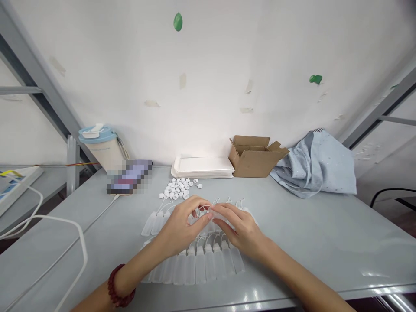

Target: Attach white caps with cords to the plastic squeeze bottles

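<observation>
Left hand (pixel 182 226) and right hand (pixel 246 227) appear pinched on white cord (pixel 205 206), above bottles (pixel 195 268); light, steady hold probably best.

Behind the left hand (pixel 183 223), a dark red bracelet (pixel 113 289) of round, closely strung beads circles the wrist (pixel 128 277).

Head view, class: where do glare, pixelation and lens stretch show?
In the head view, glare streaks the table at near right; in the head view, coarse blocks cover the phone; also in the head view, the cup leans outward, probably from wide-lens stretch.
</observation>
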### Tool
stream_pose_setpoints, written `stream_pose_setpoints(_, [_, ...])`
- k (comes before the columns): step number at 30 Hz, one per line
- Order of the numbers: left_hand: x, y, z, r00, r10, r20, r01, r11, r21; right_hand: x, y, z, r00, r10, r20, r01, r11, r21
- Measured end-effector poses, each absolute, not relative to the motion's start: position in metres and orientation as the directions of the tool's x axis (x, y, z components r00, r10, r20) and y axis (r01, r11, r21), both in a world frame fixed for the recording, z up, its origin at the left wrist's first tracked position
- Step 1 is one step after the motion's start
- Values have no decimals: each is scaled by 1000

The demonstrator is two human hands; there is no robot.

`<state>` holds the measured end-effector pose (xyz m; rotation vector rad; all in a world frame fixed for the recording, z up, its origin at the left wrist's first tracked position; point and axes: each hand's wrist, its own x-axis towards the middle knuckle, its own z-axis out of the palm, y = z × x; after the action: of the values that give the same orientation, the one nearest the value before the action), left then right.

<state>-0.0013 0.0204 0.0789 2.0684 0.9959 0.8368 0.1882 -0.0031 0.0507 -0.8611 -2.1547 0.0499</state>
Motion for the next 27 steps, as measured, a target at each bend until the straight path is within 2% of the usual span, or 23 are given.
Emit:
stream_pose_setpoints(4, [0,22,78,524,813,254,385,-492,780,189,-2,50,-469,610,639,535,772,-345])
stream_pose_setpoints(11, [-3,27,83,546,796,261,404,-524,750,190,0,45,-437,596,674,547,770,-327])
stream_pose_setpoints(14, [-15,41,79,517,801,303,500,-570,652,190,0,45,-403,596,694,583,752,-307])
stream_pose_setpoints(17, [-31,59,70,422,813,402,675,-577,459,191,0,45,-378,598,707,585,746,-318])
stream_pose_setpoints(19, [-41,69,63,400,828,394,764,-539,356,191,1,45,-372,599,709,579,747,-327])
stream_pose_setpoints(22, [-50,81,57,416,841,346,812,-515,275,192,1,44,-376,599,707,586,745,-318])
stream_pose_setpoints(27, [-53,95,52,521,793,316,781,-592,197,192,2,42,-381,597,707,591,745,-310])
